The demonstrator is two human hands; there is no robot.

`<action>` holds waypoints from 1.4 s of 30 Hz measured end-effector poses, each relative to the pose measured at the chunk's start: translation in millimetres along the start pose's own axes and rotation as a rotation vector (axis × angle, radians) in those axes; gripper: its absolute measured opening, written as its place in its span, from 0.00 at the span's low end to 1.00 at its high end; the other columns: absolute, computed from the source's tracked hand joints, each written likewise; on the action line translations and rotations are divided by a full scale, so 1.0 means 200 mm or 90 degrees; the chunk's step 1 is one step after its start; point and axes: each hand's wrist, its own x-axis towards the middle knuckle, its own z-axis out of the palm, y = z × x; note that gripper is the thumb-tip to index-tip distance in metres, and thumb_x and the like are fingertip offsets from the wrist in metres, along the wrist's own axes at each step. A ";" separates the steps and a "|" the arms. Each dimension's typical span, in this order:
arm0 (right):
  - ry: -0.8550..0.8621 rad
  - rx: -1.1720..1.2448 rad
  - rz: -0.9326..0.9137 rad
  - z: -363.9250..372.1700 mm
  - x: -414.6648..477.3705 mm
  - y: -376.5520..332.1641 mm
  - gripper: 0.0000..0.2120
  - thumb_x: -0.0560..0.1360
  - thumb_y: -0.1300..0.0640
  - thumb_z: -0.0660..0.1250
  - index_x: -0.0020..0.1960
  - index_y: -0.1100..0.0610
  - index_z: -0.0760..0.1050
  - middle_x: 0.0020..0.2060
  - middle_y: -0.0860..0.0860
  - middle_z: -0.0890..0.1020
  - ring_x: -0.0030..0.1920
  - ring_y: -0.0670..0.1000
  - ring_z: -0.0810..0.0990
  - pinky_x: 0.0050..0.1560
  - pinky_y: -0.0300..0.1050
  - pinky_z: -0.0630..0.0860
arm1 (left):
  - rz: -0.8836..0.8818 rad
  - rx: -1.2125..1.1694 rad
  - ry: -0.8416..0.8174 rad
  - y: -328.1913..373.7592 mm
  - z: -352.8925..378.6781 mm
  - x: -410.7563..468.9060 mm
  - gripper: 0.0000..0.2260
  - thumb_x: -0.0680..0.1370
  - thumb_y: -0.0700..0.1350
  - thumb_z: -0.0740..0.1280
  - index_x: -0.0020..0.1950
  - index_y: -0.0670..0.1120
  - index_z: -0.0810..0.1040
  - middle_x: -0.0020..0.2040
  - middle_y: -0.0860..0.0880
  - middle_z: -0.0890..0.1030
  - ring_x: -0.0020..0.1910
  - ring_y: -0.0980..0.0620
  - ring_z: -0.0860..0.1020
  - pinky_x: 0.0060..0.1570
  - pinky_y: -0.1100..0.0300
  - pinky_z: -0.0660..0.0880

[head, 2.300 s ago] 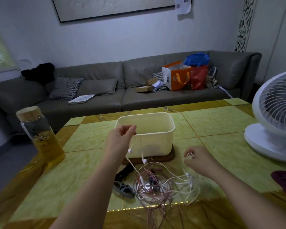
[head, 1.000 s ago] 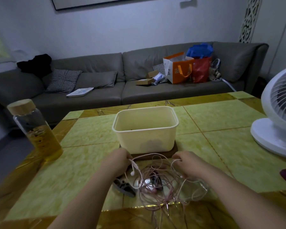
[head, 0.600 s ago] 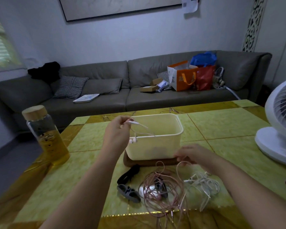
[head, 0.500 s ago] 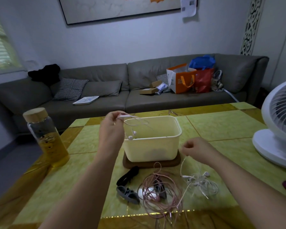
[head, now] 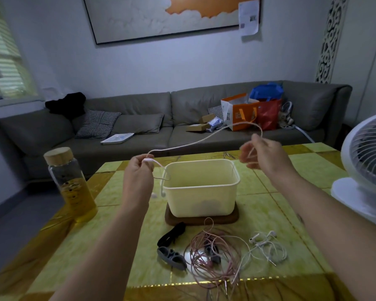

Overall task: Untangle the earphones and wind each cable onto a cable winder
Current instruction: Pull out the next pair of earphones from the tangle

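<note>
My left hand (head: 139, 177) pinches a pale pink earphone cable (head: 204, 139) near its earbud end, and two earbuds dangle below it beside the bin. The cable arcs up and right to my right hand (head: 263, 155), which holds it in curled fingers above the table. On the table lie a tangle of pink cables (head: 213, 257), a white earphone bundle (head: 267, 248), a grey cable winder (head: 172, 257), a black winder (head: 172, 233) and a dark winder (head: 212, 254) inside the pink tangle.
A cream plastic bin (head: 201, 187) stands on a dark wooden board (head: 204, 219) mid-table. A glass bottle with yellow liquid (head: 71, 185) is at the left edge, a white fan (head: 369, 168) at the right. A grey sofa with bags sits behind.
Both hands rose from the tangle. The left lifted one pink earphone free; the right moved up and right, stretching that cable into an arc. The white bundle now lies apart from the pink tangle.
</note>
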 end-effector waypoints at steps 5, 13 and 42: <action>-0.161 -0.020 -0.062 0.06 -0.07 -0.15 0.20 0.83 0.49 0.52 0.46 0.58 0.78 0.36 0.52 0.82 0.40 0.47 0.81 0.40 0.41 0.77 | -0.020 0.090 -0.155 -0.05 0.00 -0.04 0.10 0.82 0.40 0.58 0.57 0.46 0.77 0.43 0.50 0.75 0.40 0.53 0.70 0.40 0.59 0.68; -0.414 0.168 0.031 0.28 -0.24 -0.10 0.18 0.82 0.53 0.55 0.45 0.60 0.79 0.38 0.56 0.82 0.43 0.53 0.83 0.46 0.46 0.79 | -0.019 0.231 -0.395 -0.07 -0.18 -0.09 0.25 0.75 0.32 0.63 0.69 0.50 0.72 0.65 0.51 0.74 0.56 0.52 0.75 0.54 0.59 0.73; -0.585 -0.701 0.091 0.18 -0.42 0.52 0.23 0.76 0.51 0.67 0.69 0.51 0.71 0.64 0.50 0.76 0.62 0.51 0.76 0.54 0.38 0.70 | -0.015 0.312 -0.157 -0.40 -0.22 -0.18 0.12 0.82 0.45 0.61 0.64 0.49 0.78 0.60 0.52 0.79 0.53 0.50 0.78 0.55 0.53 0.75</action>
